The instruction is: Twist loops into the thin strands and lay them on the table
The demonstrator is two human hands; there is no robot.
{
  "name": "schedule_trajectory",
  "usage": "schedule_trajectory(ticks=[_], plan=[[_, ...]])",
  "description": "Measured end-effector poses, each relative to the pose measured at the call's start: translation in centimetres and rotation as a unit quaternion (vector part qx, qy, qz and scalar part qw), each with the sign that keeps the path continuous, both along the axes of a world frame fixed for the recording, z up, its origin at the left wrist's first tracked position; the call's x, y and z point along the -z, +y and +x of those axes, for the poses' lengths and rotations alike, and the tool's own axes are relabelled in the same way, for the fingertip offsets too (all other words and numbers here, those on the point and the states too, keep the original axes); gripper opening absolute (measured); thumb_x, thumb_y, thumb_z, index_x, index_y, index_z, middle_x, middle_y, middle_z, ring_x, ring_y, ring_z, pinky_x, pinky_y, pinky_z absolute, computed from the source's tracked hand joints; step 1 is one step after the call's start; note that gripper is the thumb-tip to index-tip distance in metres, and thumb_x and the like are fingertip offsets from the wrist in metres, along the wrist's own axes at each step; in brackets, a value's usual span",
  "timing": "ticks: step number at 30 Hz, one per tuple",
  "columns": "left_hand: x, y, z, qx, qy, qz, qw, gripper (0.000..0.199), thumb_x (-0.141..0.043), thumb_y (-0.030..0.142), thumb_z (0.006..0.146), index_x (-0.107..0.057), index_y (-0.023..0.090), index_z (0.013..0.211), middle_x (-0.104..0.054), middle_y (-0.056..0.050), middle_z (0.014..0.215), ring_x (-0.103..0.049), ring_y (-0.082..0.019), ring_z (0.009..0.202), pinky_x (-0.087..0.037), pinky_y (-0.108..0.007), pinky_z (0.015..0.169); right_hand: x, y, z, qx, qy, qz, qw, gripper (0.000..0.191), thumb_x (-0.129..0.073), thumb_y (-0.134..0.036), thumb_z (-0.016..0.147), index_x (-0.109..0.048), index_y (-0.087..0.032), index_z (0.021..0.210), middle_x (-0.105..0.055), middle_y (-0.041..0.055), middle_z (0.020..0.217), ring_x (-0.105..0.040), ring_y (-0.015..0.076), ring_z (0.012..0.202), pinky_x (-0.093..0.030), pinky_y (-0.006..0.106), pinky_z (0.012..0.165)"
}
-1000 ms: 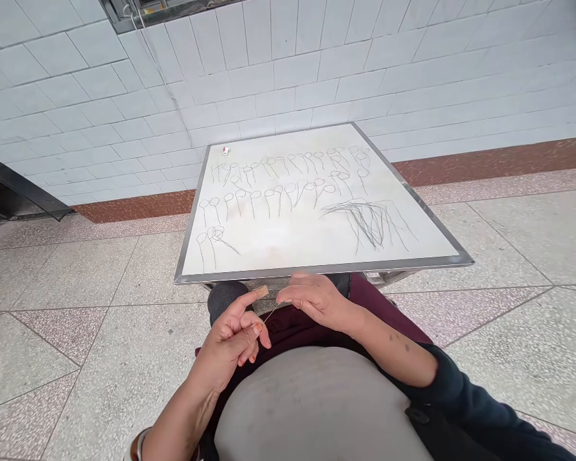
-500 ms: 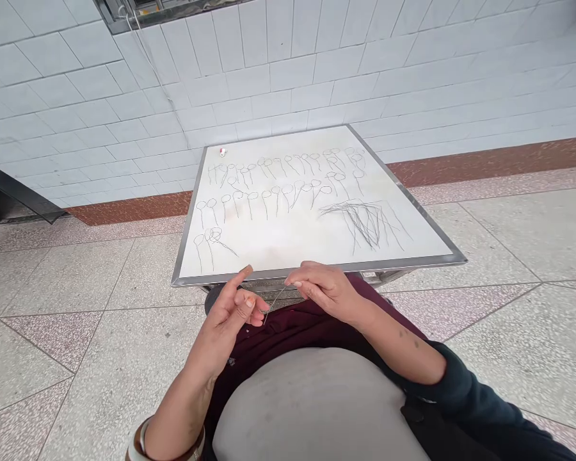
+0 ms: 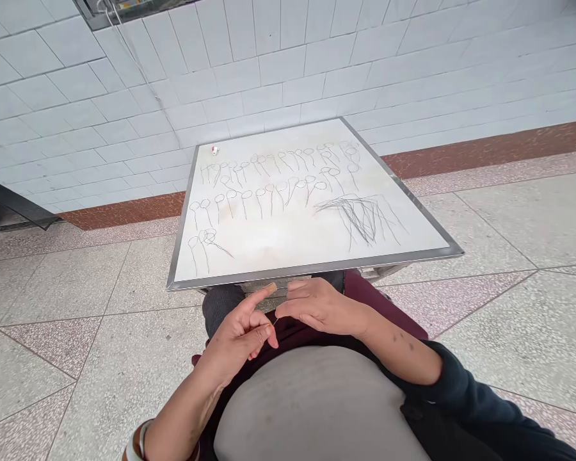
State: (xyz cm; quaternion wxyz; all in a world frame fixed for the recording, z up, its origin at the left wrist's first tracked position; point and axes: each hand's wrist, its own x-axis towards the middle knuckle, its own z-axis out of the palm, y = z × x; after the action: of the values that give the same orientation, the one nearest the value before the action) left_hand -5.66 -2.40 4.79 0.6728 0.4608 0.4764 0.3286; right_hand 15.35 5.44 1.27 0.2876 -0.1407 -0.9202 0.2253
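A thin wire (image 3: 275,321) spans the small gap between my two hands, over my lap in front of the table. My left hand (image 3: 244,330) pinches one end between thumb and fingers, its index finger stretched forward. The fingers of my right hand (image 3: 319,307) are closed on the other end, and most of the wire is hidden by them. On the white table (image 3: 273,246) lie rows of wires bent into loops with straight tails, such as one looped wire (image 3: 248,203). A pile of straight, unlooped wires (image 3: 362,218) sits at the right of the tabletop.
A small red and white object (image 3: 215,151) stands at the table's far left corner. Grey metal edging (image 3: 312,267) borders the tabletop. Behind it rises a white tiled wall (image 3: 249,83) with a hanging cord (image 3: 148,83). My knees are under the near edge.
My hands have come closer together and nearer my body, so less of the wire shows between them. The view has shifted slightly. Wires on the table look unchanged.
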Motion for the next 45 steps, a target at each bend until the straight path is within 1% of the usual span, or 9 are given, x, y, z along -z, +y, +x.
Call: schedule_trajectory(ticks=[9,15,18,23,25,28,34,40,45], plan=[[-0.8,-1.7,-2.0,-0.017,0.069,0.024,0.997,0.060,-0.058,0.036,0.089,-0.040,0.026,0.145,-0.057,0.002,0.066,-0.037,-0.009,0.054,-0.032,-0.021,0.049,0.5,0.6,0.0,0.013,0.034,-0.009,0.999,0.030,-0.035,-0.017,0.097,-0.064,-0.024,0.095,-0.060,0.0012,0.067,-0.045,0.0161,0.062,-0.036,0.028,0.059],[-0.9,-1.8,-5.1,-0.126,0.101,0.025,0.987,0.066,-0.058,0.037,0.089,-0.032,0.024,0.148,-0.058,0.002,0.068,-0.036,-0.008,0.051,-0.032,-0.021,0.049,0.3,2.0,2.1,0.137,0.064,-0.022,0.988,0.026,-0.038,-0.022,0.099,-0.064,-0.021,0.099,-0.065,0.0032,0.071,-0.053,0.0162,0.065,-0.040,0.028,0.060],[-1.4,-1.3,-4.9,-0.157,0.137,0.071,0.975,0.064,-0.056,0.036,0.091,-0.030,0.026,0.148,-0.061,0.001,0.075,-0.046,-0.011,0.060,-0.041,-0.024,0.059,-0.3,1.7,1.6,0.120,0.084,-0.017,0.989,0.024,-0.040,-0.021,0.099,-0.064,-0.020,0.099,-0.064,0.0017,0.069,-0.055,0.0145,0.066,-0.041,0.026,0.060],[-2.1,0.1,-1.1,-0.111,0.190,0.186,0.958,0.056,-0.054,0.032,0.091,-0.038,0.030,0.145,-0.064,-0.001,0.093,-0.057,-0.014,0.083,-0.046,-0.028,0.080,-0.6,0.5,-0.5,0.066,0.092,-0.033,0.993,0.022,-0.039,-0.019,0.099,-0.061,-0.019,0.101,-0.066,0.0020,0.075,-0.058,0.0127,0.069,-0.043,0.024,0.063],[-2.0,0.6,0.3,-0.094,0.201,0.205,0.953,0.052,-0.054,0.029,0.090,-0.044,0.030,0.141,-0.063,0.001,0.088,-0.056,-0.013,0.078,-0.046,-0.028,0.078,-0.5,0.3,-0.7,0.072,0.088,-0.039,0.993,0.021,-0.039,-0.019,0.099,-0.060,-0.019,0.101,-0.067,0.0021,0.076,-0.058,0.0123,0.069,-0.043,0.023,0.063],[-1.7,1.0,1.5,-0.109,0.198,0.209,0.951,0.049,-0.055,0.026,0.089,-0.049,0.027,0.138,-0.059,0.003,0.077,-0.053,-0.012,0.071,-0.045,-0.026,0.072,-0.4,0.2,-0.7,0.092,0.076,-0.050,0.992,0.020,-0.041,-0.020,0.099,-0.060,-0.019,0.100,-0.067,0.0021,0.077,-0.057,0.0121,0.067,-0.042,0.023,0.062],[-1.2,1.3,1.9,-0.113,0.199,0.189,0.955,0.053,-0.055,0.023,0.089,-0.045,0.027,0.140,-0.059,0.004,0.076,-0.051,-0.010,0.068,-0.044,-0.023,0.068,-0.2,0.0,-1.0,0.084,0.043,-0.062,0.994,0.022,-0.041,-0.022,0.099,-0.062,-0.020,0.096,-0.066,0.0015,0.077,-0.054,0.0133,0.068,-0.040,0.024,0.065],[-1.1,1.4,1.6,-0.071,0.221,0.186,0.955,0.053,-0.053,0.018,0.088,-0.046,0.029,0.139,-0.054,0.005,0.074,-0.049,-0.010,0.066,-0.043,-0.022,0.066,0.0,0.1,-0.8,0.061,0.019,-0.062,0.996,0.025,-0.039,-0.021,0.098,-0.063,-0.020,0.093,-0.063,0.0004,0.072,-0.052,0.0136,0.068,-0.038,0.025,0.065],[-1.1,1.1,0.9,-0.050,0.241,0.193,0.950,0.053,-0.050,0.017,0.089,-0.046,0.029,0.140,-0.055,0.004,0.075,-0.051,-0.010,0.067,-0.044,-0.023,0.067,0.1,0.4,-0.4,0.066,0.030,-0.071,0.995,0.025,-0.037,-0.021,0.098,-0.061,-0.020,0.094,-0.066,0.0014,0.078,-0.055,0.0134,0.071,-0.039,0.025,0.068]])
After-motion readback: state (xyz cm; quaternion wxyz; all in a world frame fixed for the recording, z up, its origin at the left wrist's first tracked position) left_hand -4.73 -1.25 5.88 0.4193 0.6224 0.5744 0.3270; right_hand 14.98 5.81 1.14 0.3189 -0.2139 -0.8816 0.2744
